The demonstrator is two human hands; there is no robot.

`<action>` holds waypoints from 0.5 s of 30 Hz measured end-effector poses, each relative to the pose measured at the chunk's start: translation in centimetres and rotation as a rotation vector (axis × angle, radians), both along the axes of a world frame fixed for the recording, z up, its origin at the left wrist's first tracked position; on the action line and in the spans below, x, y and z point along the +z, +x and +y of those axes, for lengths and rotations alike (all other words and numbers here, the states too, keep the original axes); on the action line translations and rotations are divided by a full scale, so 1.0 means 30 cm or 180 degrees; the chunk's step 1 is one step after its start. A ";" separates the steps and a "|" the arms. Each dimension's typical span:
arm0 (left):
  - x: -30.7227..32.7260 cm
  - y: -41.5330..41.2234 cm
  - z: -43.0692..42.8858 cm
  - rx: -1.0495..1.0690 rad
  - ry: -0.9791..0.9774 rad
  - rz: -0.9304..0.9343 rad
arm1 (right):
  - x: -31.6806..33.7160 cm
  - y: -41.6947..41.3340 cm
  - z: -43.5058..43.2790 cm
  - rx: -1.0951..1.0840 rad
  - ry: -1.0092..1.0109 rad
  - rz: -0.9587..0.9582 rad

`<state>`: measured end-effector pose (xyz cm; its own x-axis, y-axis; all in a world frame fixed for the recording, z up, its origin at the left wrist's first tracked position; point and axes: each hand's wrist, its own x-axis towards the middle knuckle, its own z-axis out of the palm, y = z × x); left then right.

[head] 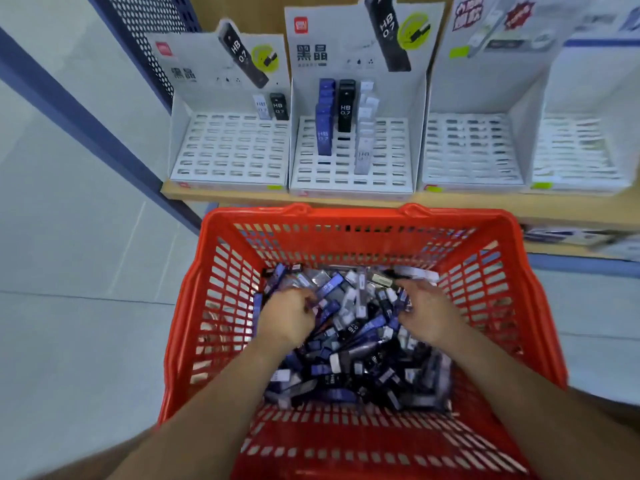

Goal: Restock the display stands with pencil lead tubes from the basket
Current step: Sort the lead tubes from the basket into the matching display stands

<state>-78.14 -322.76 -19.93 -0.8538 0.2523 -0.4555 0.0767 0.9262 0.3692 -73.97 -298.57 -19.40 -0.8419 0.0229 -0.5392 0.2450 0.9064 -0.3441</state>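
Barely started — stands (228, 150) at twelve o'clock mostly bare (middle part-filled); left hand (287, 320), right hand (429, 317) among tubes (349, 341) in the basket (353, 216) — grip unclear.

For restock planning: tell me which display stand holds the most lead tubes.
The second stand from the left, with rows of blue, black and white tubes. The leftmost stand holds just two tubes; the stands further right show none.

Left hand (289, 318), right hand (427, 315): both bare. Left forearm (207, 410) and right forearm (519, 393) bare right to the frame edge, wrists bare too. Fingers motion-blurred, finer detail can't be made out.
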 end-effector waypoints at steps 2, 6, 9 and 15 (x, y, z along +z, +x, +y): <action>-0.082 0.059 -0.035 -0.0044 -0.0227 -0.0100 | -0.059 0.035 0.026 -0.0121 0.0102 -0.0132; -0.158 0.144 -0.053 -0.0067 -0.0516 -0.0502 | -0.124 0.048 0.052 -0.0412 0.0162 -0.0522; -0.168 0.162 -0.030 -0.0154 -0.0604 -0.0568 | -0.158 0.040 0.036 -0.0372 0.0296 -0.0639; -0.174 0.143 -0.011 -0.0409 -0.0868 -0.0589 | -0.165 0.013 -0.001 -0.0240 0.0596 -0.0833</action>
<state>-73.86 -323.09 -25.14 -0.7196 0.2002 -0.6649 0.1540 0.9797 0.1283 -73.56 -298.59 -24.35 -0.6676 0.1990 -0.7175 0.3719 0.9239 -0.0898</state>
